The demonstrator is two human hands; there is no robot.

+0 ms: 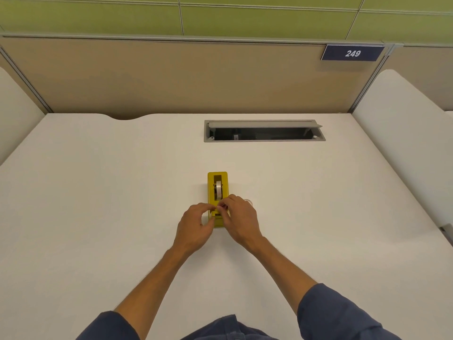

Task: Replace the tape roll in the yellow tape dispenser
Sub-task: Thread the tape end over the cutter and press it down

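The yellow tape dispenser (217, 179) lies lengthwise on the white desk (98, 204), cutter end towards me. A clear tape roll (218, 189) sits upright in its slot. My left hand (195, 228) and my right hand (239, 220) meet over the dispenser's near end, thumbs and forefingers pinched together at the cutter, apparently on the tape's loose end. The cutter itself is mostly hidden by my fingers. A second clear roll (248, 201) peeks out on the desk just behind my right hand.
An open grey cable hatch (264, 131) is sunk into the desk at the back. A beige partition (171, 74) with a "249" sign (352, 53) stands behind it. White side panels (404, 143) flank the desk.
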